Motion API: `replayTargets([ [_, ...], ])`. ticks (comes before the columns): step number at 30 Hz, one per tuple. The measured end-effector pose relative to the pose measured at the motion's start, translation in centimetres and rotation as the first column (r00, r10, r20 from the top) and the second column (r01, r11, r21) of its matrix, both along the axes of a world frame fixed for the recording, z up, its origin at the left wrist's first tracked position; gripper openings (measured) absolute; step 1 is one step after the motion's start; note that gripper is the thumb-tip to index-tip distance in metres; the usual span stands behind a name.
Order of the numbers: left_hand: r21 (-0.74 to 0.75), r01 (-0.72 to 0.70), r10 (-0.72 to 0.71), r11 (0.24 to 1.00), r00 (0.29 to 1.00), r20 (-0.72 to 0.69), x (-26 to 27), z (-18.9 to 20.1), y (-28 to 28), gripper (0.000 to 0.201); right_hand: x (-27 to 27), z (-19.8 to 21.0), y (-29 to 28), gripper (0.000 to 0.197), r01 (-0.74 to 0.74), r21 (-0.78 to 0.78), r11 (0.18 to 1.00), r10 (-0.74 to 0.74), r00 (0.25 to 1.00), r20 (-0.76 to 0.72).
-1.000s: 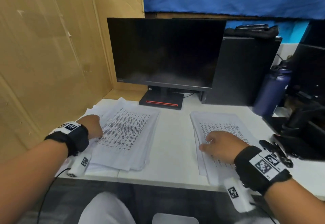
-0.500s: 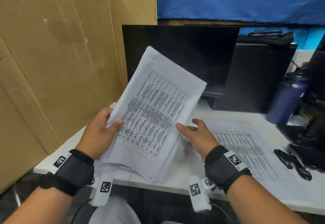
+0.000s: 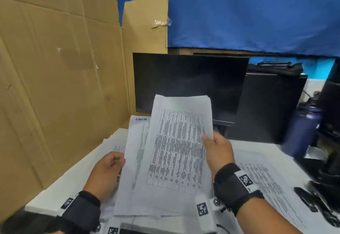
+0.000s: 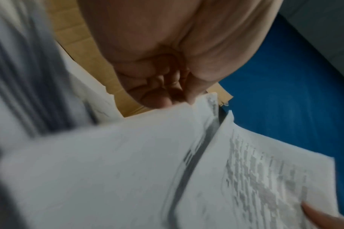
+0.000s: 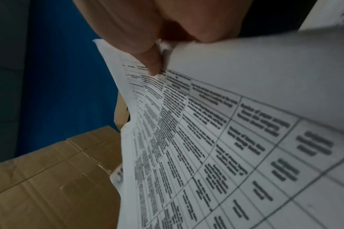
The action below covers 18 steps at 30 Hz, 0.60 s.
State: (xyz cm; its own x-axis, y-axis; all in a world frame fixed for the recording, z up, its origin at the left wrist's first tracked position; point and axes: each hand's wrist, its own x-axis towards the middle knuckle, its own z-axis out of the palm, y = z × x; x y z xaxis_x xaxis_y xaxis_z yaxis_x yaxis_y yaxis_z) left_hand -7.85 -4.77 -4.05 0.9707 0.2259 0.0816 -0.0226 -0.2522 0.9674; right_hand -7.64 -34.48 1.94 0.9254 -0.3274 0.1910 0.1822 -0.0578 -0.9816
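I hold a bundle of printed sheets upright above the white desk [image 3: 55, 195]. The front sheet with a table [image 3: 179, 149] is pinched at its right edge by my right hand [image 3: 217, 151], thumb on the print [image 5: 151, 62]. Behind it a second sheet [image 3: 137, 153] sticks out to the left, and my left hand [image 3: 108, 171] grips its left edge with curled fingers [image 4: 159, 86]. In the left wrist view the sheets [image 4: 128, 162] are blurred. More printed pages lie flat on the desk at the left [image 3: 114, 147] and at the right [image 3: 266, 182].
A dark monitor [image 3: 189, 83] stands behind the sheets, with a black box [image 3: 272, 105] to its right. A purple bottle [image 3: 303, 129] and black items [image 3: 312, 200] sit at the right. Cardboard panels [image 3: 55, 77] wall the left side; blue cloth [image 3: 248, 13] hangs behind.
Both hands lifted sheets off the left pile and raised them. The right hand left the right pile and now pinches the front sheet's right edge; the sheets have fanned apart and stand more upright.
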Motion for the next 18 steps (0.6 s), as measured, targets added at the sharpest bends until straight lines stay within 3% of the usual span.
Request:
replayTargets([
  [6,0.079,-0.165,0.176,0.983,0.969,-0.174,1.6,-1.9,2.3,0.02,-0.2,0.8,-2.7,0.022,0.045,0.091,0.995,-0.047,0.999,0.023],
  [9,0.201,-0.09,0.133,0.975,0.967,-0.216,1.4,-0.3,2.6,0.034,-1.0,1.2,-4.7,0.024,0.05,0.133,0.99,-0.059,0.996,0.065],
  [11,0.413,-0.019,0.086,0.91,0.986,-0.144,0.6,1.5,1.8,0.05,-1.7,1.4,-5.7,0.026,0.036,0.153,0.988,-0.049,0.995,0.083],
  [12,0.45,0.008,0.033,0.893,0.996,-0.082,-0.1,2.8,0.9,0.053,-2.1,1.6,-6.1,0.027,0.017,0.163,0.987,-0.031,0.996,0.086],
  [13,0.422,0.045,-0.04,0.906,0.999,-0.019,-0.7,4.0,-0.3,0.054,-2.5,1.8,-6.3,0.028,-0.008,0.164,0.986,-0.007,0.996,0.09],
  [15,0.22,0.193,-0.205,0.956,0.978,0.031,-2.0,6.5,-3.5,0.057,-3.4,2.4,-6.3,0.028,-0.041,0.143,0.989,0.025,0.994,0.108],
  [17,0.012,0.344,-0.344,0.939,0.936,0.072,-3.0,8.2,-6.6,0.055,-4.6,3.1,-5.9,0.027,-0.042,0.1,0.994,0.027,0.988,0.151],
  [18,-0.024,0.375,-0.37,0.927,0.922,0.116,-3.2,8.6,-7.9,0.045,-5.3,3.5,-5.6,0.026,-0.033,0.064,0.997,0.021,0.983,0.18],
])
